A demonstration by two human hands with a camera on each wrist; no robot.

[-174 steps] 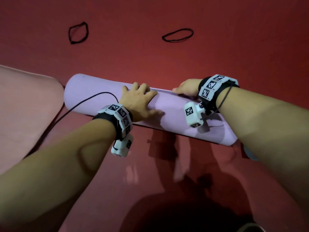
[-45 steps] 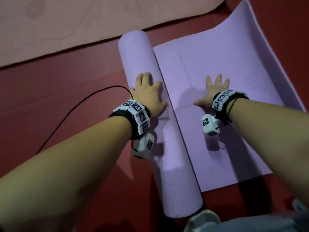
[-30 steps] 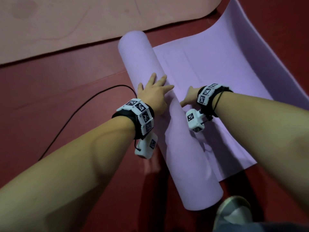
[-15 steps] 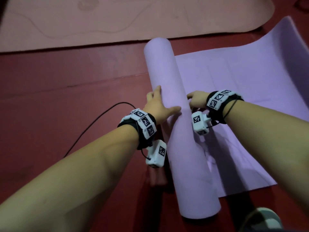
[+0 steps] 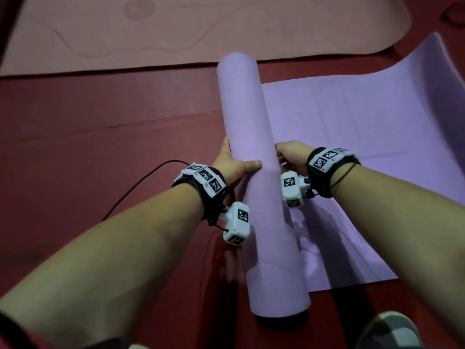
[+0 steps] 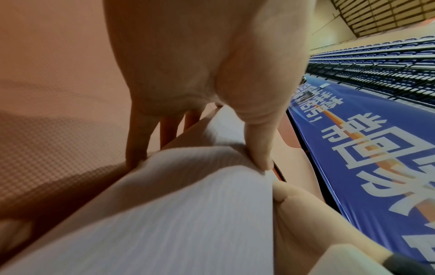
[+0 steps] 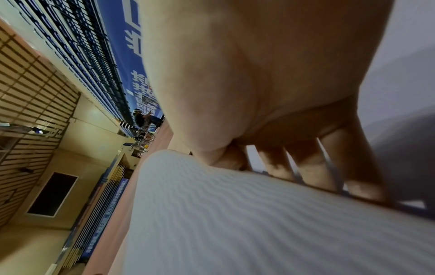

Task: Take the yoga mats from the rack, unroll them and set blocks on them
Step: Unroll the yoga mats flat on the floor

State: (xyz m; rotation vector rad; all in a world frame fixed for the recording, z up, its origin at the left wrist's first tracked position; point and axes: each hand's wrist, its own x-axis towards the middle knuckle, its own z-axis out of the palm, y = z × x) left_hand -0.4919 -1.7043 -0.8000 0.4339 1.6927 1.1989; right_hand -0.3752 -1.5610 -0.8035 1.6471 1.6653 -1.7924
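A purple yoga mat lies on the red floor, part of it still a thick roll (image 5: 254, 152) and part spread flat (image 5: 364, 137) to the right. My left hand (image 5: 230, 163) grips the roll's left side, thumb (image 6: 259, 145) across the top and fingers down the far side. On the right side my right hand (image 5: 289, 156) holds the roll, its fingers (image 7: 313, 167) curled down between the roll (image 7: 235, 214) and the flat part. The flat part's far right end curls upward. No blocks or rack are in view.
A pink mat (image 5: 176, 28) lies unrolled beyond the purple one. A black cable (image 5: 141, 182) runs over the floor left of my left wrist. My shoe (image 5: 387, 331) shows at the bottom right. A blue banner (image 6: 364, 148) and rows of seats stand far off.
Both palms lay flat a second and a half ago, the left on the roll and the right on the spread part. Now they clasp the roll from either side.
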